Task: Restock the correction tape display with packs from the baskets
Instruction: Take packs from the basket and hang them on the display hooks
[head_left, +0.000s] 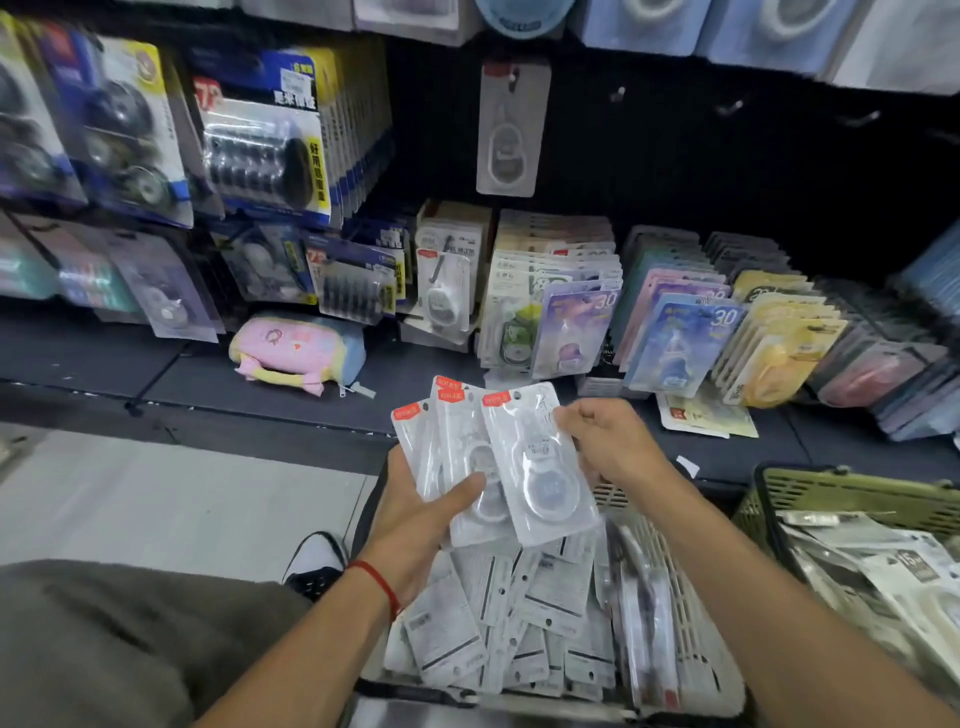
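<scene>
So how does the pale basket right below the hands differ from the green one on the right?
The pale basket is whitish grey; the green basket is olive with a dark rim. The pale basket sits directly under the hands, the green basket off to the right, partly cut off. Packs in the pale basket mostly lie printed backs up; the green basket's look more jumbled. Both have slotted walls and hold packs.

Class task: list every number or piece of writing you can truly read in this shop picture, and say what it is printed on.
"30" on the purple hanging pack.
"30" on the blue hanging pack.
"7" in red on the black refill pack, upper left.
"15" on a pack in the green basket.
Red tags on the packs in the left hand and right hand: blurred.
Yellow strip characters and other labels: too blurred.
</scene>
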